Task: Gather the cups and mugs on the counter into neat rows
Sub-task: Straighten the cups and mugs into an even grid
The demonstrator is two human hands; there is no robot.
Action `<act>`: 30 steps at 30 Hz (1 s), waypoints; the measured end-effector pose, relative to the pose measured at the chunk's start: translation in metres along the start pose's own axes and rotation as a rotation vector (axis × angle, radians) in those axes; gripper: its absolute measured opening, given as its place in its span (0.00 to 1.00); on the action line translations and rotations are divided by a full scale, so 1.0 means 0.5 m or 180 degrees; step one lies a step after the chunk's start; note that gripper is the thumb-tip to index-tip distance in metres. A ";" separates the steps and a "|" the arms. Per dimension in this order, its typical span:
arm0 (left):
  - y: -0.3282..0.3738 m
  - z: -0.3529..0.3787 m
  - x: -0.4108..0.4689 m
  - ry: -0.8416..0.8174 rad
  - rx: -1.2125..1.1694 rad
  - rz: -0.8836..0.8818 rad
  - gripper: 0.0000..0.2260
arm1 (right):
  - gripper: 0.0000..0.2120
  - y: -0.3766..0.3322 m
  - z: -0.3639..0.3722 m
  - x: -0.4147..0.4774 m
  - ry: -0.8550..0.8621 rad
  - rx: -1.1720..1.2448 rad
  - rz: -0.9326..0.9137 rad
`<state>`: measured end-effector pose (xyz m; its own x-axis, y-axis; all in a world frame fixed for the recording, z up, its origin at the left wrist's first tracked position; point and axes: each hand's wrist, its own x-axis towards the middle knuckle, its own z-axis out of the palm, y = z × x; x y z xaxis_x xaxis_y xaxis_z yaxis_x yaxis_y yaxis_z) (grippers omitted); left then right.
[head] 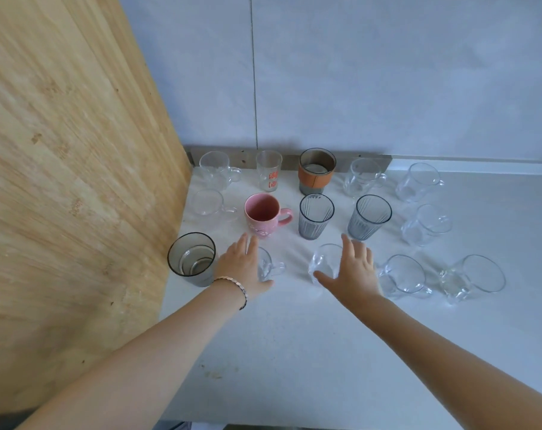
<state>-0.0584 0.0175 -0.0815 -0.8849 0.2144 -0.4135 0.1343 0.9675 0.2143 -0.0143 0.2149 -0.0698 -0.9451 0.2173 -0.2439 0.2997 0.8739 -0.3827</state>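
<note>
Landmark: pink mug [261, 215], upright on the white counter [294, 352], handle to the right.
Left hand [243, 263]: just in front of the pink mug, fingers spread flat and grasping nothing, laid against the near side of a clear glass mug [268, 265]; a bracelet [235, 285] circles the wrist.
Right hand [353, 270]: in front and to the right of the pink mug, fingers extended and unclenched, resting over a second clear glass cup [324, 262]; whether the palm presses on the glass cannot be told.
Near row: dark-rimmed smoky tumbler [191, 258] in front and to the left of the pink mug, beside the wooden panel [71, 181]; two more clear handled cups [403, 276] [471, 279] far to the right.
Middle row: in line with the pink mug, a clear mug [209, 204] to its left; two grey ribbed glasses [314, 216] [368, 217] and a clear mug [426, 224] to its right.
Far row: behind the pink mug, against the wall [356, 72], a clear mug [217, 169], a glass with red print [268, 170], a brown tumbler with orange sleeve [315, 170], and two clear mugs [363, 176] [418, 181].
</note>
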 end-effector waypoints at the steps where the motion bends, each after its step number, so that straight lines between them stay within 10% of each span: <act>1: 0.009 0.002 0.004 -0.0104 -0.0021 -0.0109 0.40 | 0.45 0.017 -0.007 0.006 -0.0168 -0.0004 0.0309; 12: 0.009 0.003 0.022 -0.0177 -0.0343 -0.0220 0.37 | 0.46 0.017 0.002 0.042 -0.1042 -0.0034 -0.0326; 30: 0.032 -0.010 0.012 0.0131 0.0025 0.0030 0.42 | 0.52 0.038 0.002 0.016 -0.0750 -0.0016 -0.0618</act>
<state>-0.0638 0.0336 -0.0764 -0.9012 0.2180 -0.3747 0.1461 0.9665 0.2110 -0.0159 0.2328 -0.0798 -0.9283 -0.0604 -0.3668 0.1151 0.8915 -0.4381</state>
